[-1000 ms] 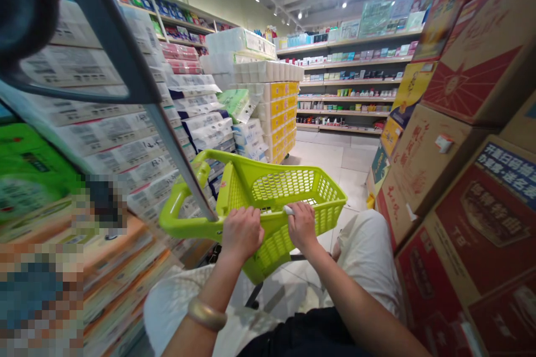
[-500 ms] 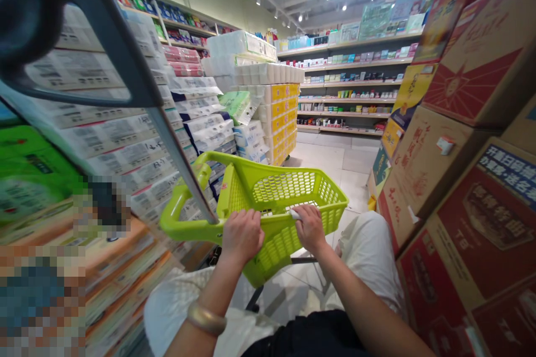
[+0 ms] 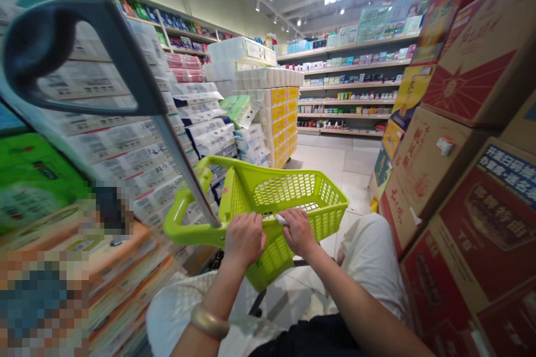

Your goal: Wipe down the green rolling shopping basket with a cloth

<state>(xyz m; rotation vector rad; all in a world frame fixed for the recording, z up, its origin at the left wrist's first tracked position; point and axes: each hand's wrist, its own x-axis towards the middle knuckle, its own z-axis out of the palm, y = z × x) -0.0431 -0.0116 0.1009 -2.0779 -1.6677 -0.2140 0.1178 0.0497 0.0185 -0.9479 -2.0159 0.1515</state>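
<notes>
Shopping cart [image 3: 268, 259], bright lime green, perforated and open-topped

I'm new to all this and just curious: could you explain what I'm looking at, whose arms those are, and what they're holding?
There's no machine here: these are a person's own bare arms, seen from a camera worn on the head, looking forward and down. The left hand, below a gold-coloured bangle, curls over the rim of a lime-green plastic basket cart. The right hand is at the same rim, holding a small white object, too little seen to name. A shiny metal pole with a dark grey loop handle slants down to the cart. White plastic-wrapped packs stand to the left, brown-and-red cardboard cartons to the right.
</notes>
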